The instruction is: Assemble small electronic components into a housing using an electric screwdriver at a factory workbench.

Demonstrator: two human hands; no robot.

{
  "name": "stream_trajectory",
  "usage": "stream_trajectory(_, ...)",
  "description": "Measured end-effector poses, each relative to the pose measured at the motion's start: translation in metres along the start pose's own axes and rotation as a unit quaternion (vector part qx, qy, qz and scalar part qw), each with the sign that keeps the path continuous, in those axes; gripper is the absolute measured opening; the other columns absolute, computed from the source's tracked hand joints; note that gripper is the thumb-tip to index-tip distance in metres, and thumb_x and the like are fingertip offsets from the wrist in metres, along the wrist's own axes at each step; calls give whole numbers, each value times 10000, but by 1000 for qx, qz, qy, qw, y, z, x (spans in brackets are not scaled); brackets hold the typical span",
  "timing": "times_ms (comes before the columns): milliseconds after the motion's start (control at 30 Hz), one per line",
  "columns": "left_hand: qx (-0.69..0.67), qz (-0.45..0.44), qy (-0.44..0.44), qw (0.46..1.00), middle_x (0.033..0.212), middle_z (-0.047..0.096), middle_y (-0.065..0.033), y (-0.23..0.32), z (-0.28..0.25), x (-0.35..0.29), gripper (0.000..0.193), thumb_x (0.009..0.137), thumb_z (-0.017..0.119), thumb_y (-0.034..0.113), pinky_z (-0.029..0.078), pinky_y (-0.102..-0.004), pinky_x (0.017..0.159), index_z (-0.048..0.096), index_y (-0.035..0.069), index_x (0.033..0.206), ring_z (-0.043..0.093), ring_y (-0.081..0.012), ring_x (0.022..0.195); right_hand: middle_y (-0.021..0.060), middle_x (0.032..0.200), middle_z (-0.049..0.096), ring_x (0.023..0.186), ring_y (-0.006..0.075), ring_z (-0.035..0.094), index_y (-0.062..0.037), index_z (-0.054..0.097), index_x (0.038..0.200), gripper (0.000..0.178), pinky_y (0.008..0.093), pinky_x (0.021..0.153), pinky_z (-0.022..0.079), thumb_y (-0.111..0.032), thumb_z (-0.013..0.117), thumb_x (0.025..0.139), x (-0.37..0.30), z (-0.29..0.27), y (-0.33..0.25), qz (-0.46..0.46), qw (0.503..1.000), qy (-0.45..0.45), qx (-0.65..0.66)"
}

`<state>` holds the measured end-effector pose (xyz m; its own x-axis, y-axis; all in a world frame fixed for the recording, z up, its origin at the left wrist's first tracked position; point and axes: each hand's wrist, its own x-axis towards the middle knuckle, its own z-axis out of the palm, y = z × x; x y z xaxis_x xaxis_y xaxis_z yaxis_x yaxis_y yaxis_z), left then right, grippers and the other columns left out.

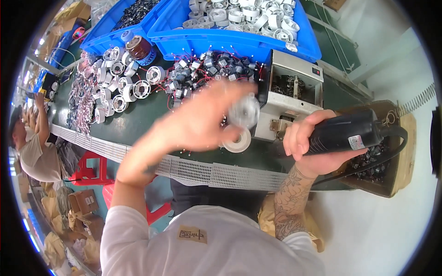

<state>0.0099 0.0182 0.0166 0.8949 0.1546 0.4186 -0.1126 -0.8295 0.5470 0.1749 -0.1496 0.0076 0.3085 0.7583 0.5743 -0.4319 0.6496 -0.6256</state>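
My left hand (198, 115), smeared by motion, is over the middle of the bench with a white round plastic housing (244, 112) between thumb and fingers. Just below that housing, a white ring-shaped part (237, 140) lies on the green bench top. In my right hand (306, 140) is a black electric screwdriver (343, 132), held nearly level, its tip end pointing left toward the ring. A black cable (399, 133) leaves its rear end, and a coiled spring (416, 100) hangs beside it. Small motors with red wires (202, 71) are heaped beyond my left hand.
A metal box machine (292, 99) holding small screws stands by my right hand. Behind are blue bins, one with white housings (239, 16). White rings (122, 87), wire bundles (83, 92) and a bottle (139, 48) sit left. A cardboard box (400, 165) is right. Another person (39, 156) works far left.
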Motion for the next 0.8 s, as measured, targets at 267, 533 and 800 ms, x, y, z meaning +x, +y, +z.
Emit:
stream_trajectory(267,-26,-11,-118,993,1281,534,-123,8,23,-40,647,650,692,24,400,-432,974,514,46,1271,494,-333,1114,51,560,479,373,144,380,26,502,1127,1007,307,356,336,-880,297,738,-3,4,4,17,1000,-20,3)
stream_trajectory(533,-88,-32,-173,980,1159,602,-125,-7,-5,-5,496,722,698,74,486,-398,860,574,49,1201,560,-293,1039,50,574,481,399,145,399,25,498,1145,1023,302,380,353,-884,261,740,-8,0,2,31,999,12,-1)
stream_trajectory(800,237,-44,70,968,932,582,-127,-64,60,57,195,737,681,117,453,-420,822,656,39,914,531,-337,935,55,590,492,407,143,412,45,489,1149,1042,299,386,354,-884,249,741,-7,-3,6,39,999,12,10)
